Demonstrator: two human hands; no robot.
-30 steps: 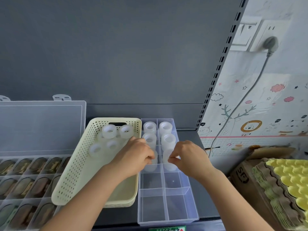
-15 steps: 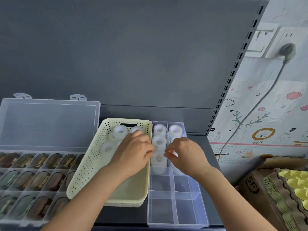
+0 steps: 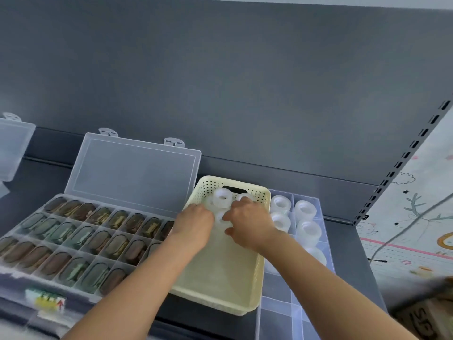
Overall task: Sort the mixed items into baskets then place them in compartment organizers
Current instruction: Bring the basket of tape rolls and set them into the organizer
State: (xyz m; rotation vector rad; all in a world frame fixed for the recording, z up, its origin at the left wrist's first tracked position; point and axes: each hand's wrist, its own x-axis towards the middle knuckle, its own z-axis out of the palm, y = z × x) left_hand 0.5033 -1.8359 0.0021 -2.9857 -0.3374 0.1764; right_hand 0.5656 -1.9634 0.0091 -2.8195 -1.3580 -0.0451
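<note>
From the head camera, both hands were down inside the cream basket, which stood on the dark grey shelf. The left hand was knuckles-up with its fingers curled down towards the basket floor. Its fingertips were hidden, so I cannot tell whether it held anything. The right hand lay just beside it, forefinger and thumb narrowed onto the middle roll, a translucent white ring sitting in the gap between the two hands.

Just beyond the fingers, against the basket's far wall, stood two more white rolls: one upright and plain to see, the other partly covered by the right hand.

Beside the right hand, touching the basket's side, was the clear compartment organizer. Its far compartments held more white rolls in two columns, each in a cell of its own (the nearest one was too blurred to make out well). The cells nearer the person, under the right forearm, looked bare.

Outward of the left hand lay a second clear organizer box with its lid standing open against the grey back panel. Its rows of cells held dark oval items in brown and green. Beyond that, at the frame edge, was part of another clear box. Well out past the right hand, a cartoon-printed wall covering and a grey cable showed.
</note>
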